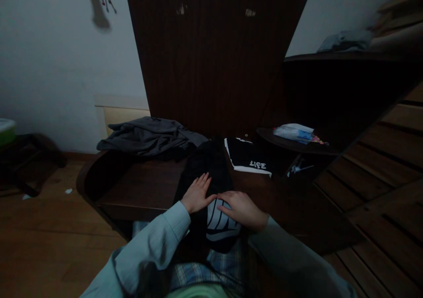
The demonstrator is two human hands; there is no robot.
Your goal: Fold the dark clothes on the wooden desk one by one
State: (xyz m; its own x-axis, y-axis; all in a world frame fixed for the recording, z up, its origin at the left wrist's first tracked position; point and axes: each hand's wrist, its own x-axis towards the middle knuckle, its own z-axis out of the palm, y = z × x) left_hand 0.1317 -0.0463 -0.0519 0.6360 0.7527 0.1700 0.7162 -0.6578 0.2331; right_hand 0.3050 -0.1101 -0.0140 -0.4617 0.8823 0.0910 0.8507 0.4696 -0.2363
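One black garment (214,179) lay at the wearer's twelve o'clock, looking half done!
Left hand (197,193), right hand (243,207) rested on it, fingers released; black-and-white cloth (245,156) sat folded at one, gray cloth (148,135) crumpled at eleven.

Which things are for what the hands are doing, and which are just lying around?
In use: black printed cloth; left hand and right hand, both on it.

Probably just lying about: grey cloth; folded black-and-white cloth; plastic packet.
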